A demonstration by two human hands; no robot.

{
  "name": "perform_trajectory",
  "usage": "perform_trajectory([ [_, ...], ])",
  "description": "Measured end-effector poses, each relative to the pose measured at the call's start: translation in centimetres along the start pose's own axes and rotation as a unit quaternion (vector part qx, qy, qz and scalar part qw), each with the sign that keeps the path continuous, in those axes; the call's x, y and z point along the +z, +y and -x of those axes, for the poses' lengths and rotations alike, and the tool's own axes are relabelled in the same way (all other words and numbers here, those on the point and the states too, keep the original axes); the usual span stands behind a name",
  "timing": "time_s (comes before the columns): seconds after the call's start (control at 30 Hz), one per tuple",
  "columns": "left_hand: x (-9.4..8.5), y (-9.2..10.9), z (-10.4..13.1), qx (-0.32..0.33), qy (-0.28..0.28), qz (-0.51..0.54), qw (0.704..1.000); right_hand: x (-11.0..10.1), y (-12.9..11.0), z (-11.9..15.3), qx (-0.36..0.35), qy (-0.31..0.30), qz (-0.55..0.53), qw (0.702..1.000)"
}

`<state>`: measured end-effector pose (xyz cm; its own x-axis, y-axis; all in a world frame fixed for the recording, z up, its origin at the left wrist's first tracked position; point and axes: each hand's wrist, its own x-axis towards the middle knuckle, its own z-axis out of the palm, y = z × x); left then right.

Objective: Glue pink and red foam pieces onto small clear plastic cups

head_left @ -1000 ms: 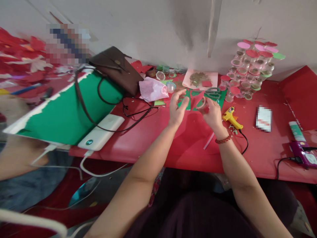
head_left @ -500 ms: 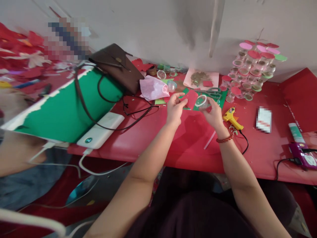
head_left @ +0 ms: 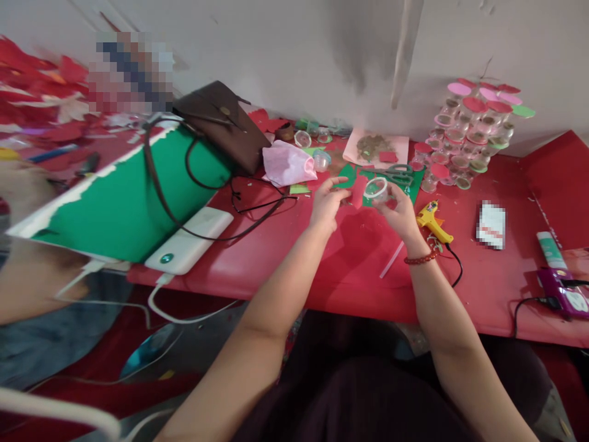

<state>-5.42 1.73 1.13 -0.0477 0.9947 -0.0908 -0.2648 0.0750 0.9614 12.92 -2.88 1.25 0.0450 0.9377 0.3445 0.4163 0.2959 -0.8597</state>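
Observation:
My left hand (head_left: 328, 205) pinches a piece of red paper (head_left: 358, 191) between thumb and fingers, above the red tabletop. Close beside it, my right hand (head_left: 398, 210) grips a small clear plastic cup (head_left: 377, 189) with its white rim facing up and to the left. Paper and cup are near each other; whether they touch I cannot tell. Behind the hands lies a green sheet (head_left: 416, 182), with scissors (head_left: 400, 174) resting on it. A yellow glue gun (head_left: 434, 221) lies right of my right wrist, near a pale glue stick (head_left: 391, 260).
Stacked clear cups with coloured paper discs (head_left: 469, 138) stand at the back right. A brown bag (head_left: 225, 123), a green board (head_left: 184, 178) and a white power bank (head_left: 191, 242) occupy the left. A pink cloth (head_left: 286, 162) lies behind my left hand. Another person's arm (head_left: 27, 270) shows far left.
The red paper has turned in my left hand and now shows a narrower side. My right hand has tilted the cup slightly. The whole view has shifted a little.

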Motion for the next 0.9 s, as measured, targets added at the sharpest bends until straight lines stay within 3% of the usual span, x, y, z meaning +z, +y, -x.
perform_trajectory([
  [0.1, -0.1, -0.1, -0.4, -0.027, 0.005, 0.031, 0.999, -0.5, 0.0, 0.0, 0.037, -0.022, -0.066, 0.997],
  [0.23, -1.1, 0.1, -1.5, -0.003, 0.069, 0.061, 0.996, -1.5, 0.1, -0.2, 0.049, -0.007, -0.068, 0.996],
  [0.4, -1.6, 0.2, -1.8, 0.007, 0.026, 0.016, 1.000, -2.2, -0.2, -0.3, 0.039, 0.011, -0.049, 0.998],
  [0.5, -1.0, -0.3, -1.4, 0.015, -0.024, -0.040, 0.999, -2.2, -0.2, -0.4, 0.042, 0.030, -0.084, 0.995],
  [0.6, -0.3, -1.3, -1.3, 0.023, -0.057, -0.111, 0.992, -2.1, 0.2, -0.6, 0.040, 0.010, -0.164, 0.986],
  [0.77, -0.3, -3.2, -2.0, 0.032, -0.066, -0.209, 0.975, -2.3, 1.1, -1.1, 0.016, -0.009, -0.237, 0.971],
  [0.9, -0.8, -3.5, -2.6, 0.127, -0.033, -0.349, 0.928, -2.5, 1.1, -1.1, 0.022, -0.008, -0.220, 0.975],
])
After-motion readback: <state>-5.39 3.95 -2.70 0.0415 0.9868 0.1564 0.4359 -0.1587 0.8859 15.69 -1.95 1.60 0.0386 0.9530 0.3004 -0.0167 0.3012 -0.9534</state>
